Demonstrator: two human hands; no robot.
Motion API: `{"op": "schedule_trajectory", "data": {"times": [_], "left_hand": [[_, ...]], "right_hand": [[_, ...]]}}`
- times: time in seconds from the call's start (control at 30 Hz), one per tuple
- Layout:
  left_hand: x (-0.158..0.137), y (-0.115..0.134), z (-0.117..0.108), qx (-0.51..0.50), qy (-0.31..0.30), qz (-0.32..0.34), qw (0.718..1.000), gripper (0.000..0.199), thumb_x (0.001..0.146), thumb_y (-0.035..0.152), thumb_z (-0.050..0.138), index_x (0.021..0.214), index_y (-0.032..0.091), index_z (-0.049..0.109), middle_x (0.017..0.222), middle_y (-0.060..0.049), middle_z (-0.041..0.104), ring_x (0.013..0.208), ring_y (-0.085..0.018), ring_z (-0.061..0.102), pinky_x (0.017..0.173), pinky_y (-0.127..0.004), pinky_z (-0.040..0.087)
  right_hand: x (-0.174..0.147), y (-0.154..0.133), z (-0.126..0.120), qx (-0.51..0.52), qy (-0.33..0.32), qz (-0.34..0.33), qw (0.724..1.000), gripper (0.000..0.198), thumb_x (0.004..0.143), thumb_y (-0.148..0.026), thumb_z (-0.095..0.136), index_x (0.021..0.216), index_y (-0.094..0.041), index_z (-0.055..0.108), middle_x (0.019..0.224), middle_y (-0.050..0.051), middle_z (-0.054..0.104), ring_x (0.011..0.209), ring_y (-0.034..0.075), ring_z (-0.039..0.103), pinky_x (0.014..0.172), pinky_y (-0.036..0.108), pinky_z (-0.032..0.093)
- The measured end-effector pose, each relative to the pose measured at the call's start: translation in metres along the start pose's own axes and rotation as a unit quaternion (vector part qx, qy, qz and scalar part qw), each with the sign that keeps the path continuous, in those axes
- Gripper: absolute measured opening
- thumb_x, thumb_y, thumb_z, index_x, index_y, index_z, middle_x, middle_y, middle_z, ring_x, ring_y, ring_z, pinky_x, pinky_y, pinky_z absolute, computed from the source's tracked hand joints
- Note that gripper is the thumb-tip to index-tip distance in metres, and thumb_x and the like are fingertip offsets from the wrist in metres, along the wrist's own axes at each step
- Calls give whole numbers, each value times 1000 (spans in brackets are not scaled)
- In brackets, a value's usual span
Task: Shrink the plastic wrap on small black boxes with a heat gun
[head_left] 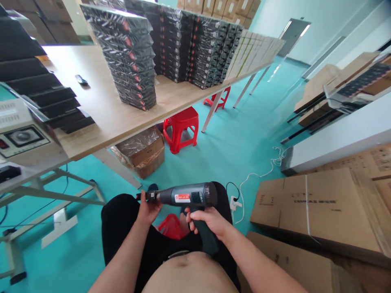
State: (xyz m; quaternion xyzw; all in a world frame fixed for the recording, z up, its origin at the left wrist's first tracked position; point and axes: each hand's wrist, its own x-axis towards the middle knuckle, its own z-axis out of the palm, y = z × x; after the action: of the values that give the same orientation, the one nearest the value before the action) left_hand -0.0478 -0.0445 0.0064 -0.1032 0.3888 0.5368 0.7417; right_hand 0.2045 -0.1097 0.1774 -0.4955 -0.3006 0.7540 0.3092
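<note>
A grey-green heat gun [195, 194] with a red and white label lies level above my lap, its nozzle to the left. My right hand [210, 219] is closed round its dark handle. At the nozzle's end, my left hand [149, 210] grips a small dark box [150, 195] from below. Most of the box is hidden by the fingers and the nozzle, and I cannot tell whether the nozzle touches it. Both hands are over my dark trousers.
On the wooden table [106, 130] stand a stack of film-wrapped black boxes [134, 61], further rows of boxes and a machine with a dial [26, 138]. Red stools [185, 126] and an open carton [143, 150] are below. Large cartons [305, 203] and a power strip [235, 204] lie right.
</note>
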Motion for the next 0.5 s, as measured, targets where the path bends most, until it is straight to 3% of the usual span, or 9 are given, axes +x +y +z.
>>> {"op": "schedule_trajectory", "data": {"times": [0.13,0.3,0.43,0.5], "left_hand": [[-6,3,2,-30,12,-13,999,46,83,58,55,101,15,57,104,-17,65,98,-31,66,76,-48,58],[-5,3,3,-21,13,1,1000,37,84,51,57,98,16,58,93,-11,67,84,-25,69,71,-42,60],[-4,2,4,-31,5,-9,999,38,85,50,57,100,15,57,101,-15,66,96,-29,67,76,-46,59],[-4,2,4,-29,10,-8,999,34,85,46,57,99,15,57,99,-14,67,95,-28,67,76,-45,59]], "right_hand": [[4,-3,2,-36,71,-10,997,30,70,-29,67,94,-12,68,73,6,69,58,15,63,51,26,50],[0,-1,6,-46,26,-1,999,31,68,-29,69,94,-11,69,75,7,71,56,15,62,51,26,49],[0,1,14,-37,69,-26,997,31,69,-31,68,95,-13,68,75,5,70,59,15,62,53,27,51],[1,1,16,-49,53,-18,997,31,68,-31,68,93,-12,69,72,5,69,57,15,62,52,27,50]]}}
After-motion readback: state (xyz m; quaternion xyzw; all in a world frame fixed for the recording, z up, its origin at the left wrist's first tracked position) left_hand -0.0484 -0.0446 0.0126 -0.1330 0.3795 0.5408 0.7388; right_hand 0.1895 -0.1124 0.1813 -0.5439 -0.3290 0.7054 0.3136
